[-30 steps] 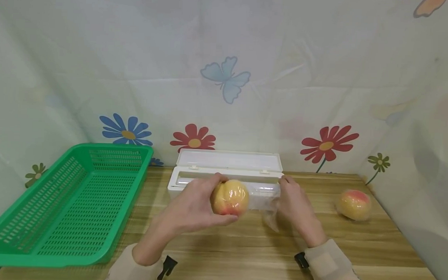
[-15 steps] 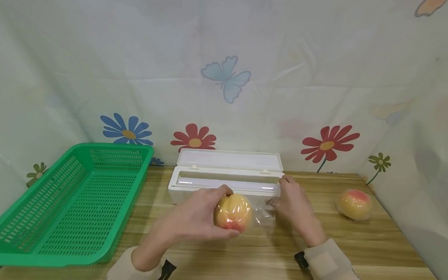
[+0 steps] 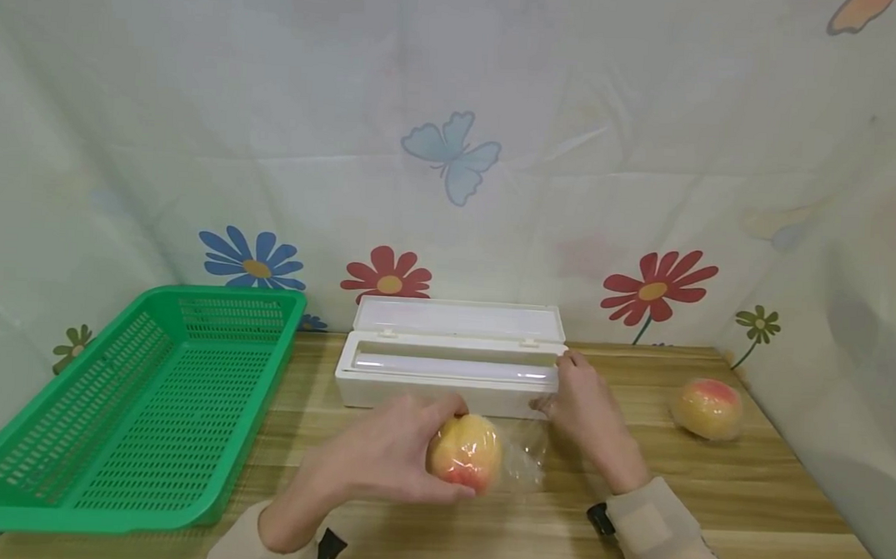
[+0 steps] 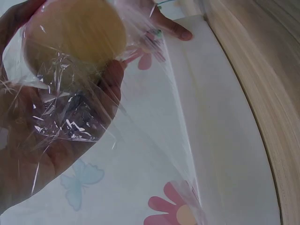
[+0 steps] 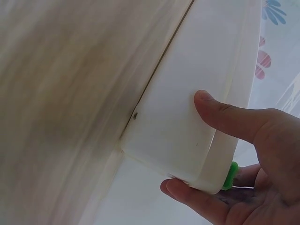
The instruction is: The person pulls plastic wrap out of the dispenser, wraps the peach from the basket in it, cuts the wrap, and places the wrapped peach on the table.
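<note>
Peach point(image 3: 465, 452), yellow with a red blush, gripped in the left hand point(image 3: 391, 456) just above the wooden table point(image 3: 709, 483), in front of the box. Clear film point(image 3: 525, 454) covers the fruit and stretches right toward the dispenser. White film box point(image 3: 450, 363), lid open, roll visible inside; the right hand point(image 3: 581, 402) holds its right end, thumb on the front face, fingers curled round the end. Hands apart, the film between them. Second peach point(image 3: 708, 408) lies well to the right. Green basket point(image 3: 134, 408) stands on the left.
</note>
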A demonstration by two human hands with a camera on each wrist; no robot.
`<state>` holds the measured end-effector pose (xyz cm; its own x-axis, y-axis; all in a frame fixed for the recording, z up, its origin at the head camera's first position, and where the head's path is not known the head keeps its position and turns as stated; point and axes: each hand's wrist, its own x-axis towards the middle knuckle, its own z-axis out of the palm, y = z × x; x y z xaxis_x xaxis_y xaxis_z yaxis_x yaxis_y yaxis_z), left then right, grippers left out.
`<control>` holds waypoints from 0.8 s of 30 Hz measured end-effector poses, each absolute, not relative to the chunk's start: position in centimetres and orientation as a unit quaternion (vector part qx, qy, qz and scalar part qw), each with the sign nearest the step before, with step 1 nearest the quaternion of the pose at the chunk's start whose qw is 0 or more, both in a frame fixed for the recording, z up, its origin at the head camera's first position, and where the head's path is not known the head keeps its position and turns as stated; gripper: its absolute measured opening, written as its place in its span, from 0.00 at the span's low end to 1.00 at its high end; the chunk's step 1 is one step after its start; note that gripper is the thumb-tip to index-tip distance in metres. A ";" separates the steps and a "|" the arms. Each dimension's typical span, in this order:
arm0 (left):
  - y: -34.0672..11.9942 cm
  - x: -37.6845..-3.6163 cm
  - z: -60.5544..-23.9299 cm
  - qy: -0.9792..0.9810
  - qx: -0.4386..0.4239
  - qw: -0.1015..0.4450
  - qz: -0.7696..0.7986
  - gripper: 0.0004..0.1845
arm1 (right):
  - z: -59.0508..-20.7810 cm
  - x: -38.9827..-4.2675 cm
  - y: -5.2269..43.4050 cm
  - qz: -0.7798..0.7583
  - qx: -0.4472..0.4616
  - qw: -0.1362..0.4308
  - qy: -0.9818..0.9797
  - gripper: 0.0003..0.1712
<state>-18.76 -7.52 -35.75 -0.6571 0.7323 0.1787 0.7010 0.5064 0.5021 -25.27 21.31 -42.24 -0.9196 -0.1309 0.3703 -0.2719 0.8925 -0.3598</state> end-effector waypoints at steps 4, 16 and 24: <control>-7.5 -18.6 -35.9 0.868 0.411 0.055 0.275 0.30 | -42.3 -25.3 21.4 0.206 0.107 0.172 -0.957 0.40; -7.2 -17.9 -36.4 0.868 0.426 0.060 0.249 0.28 | -42.2 -25.2 21.4 0.201 0.105 0.177 -0.958 0.38; -7.4 -17.5 -36.6 0.861 0.442 0.050 0.245 0.27 | -42.2 -25.1 21.2 0.193 0.109 0.184 -0.957 0.38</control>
<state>-17.50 -7.35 -36.58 -0.6043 0.7860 0.1301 0.7367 0.4892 0.4668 -25.13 21.16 -42.18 -0.9084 -0.1384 0.3946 -0.2808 0.9012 -0.3303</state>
